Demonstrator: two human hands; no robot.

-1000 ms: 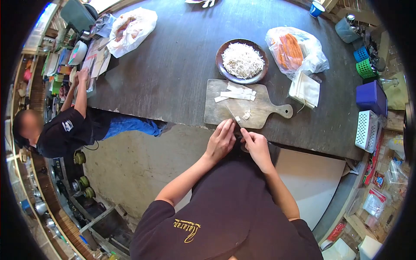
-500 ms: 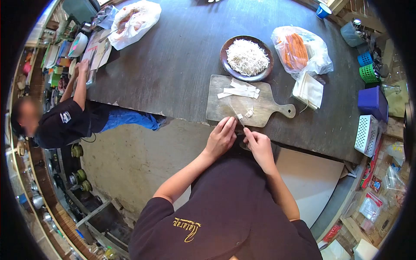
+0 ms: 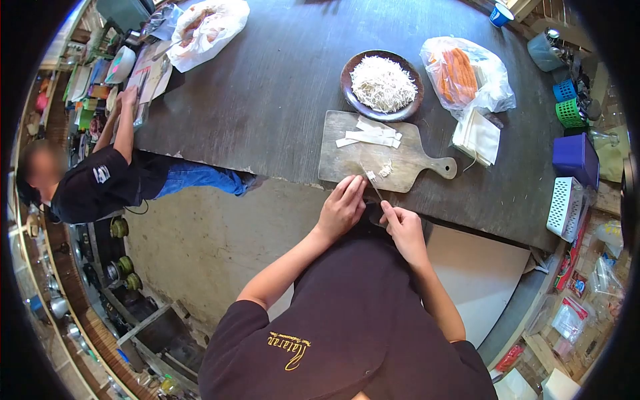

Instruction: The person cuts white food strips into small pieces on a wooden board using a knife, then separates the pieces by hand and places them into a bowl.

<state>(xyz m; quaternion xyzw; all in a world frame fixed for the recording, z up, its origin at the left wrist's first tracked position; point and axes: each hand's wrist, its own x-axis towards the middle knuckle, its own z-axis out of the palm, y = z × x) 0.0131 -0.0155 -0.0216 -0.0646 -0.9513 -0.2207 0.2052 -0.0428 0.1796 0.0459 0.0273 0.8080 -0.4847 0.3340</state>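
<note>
A dark desk (image 3: 280, 87) carries a wooden cutting board (image 3: 353, 163) at its near edge. The left hand (image 3: 341, 208) pins a small white piece (image 3: 369, 177) there with flat fingers. The right hand (image 3: 403, 227) is closed on what looks like a thin knife (image 3: 375, 190), blade angled toward that piece.
</note>
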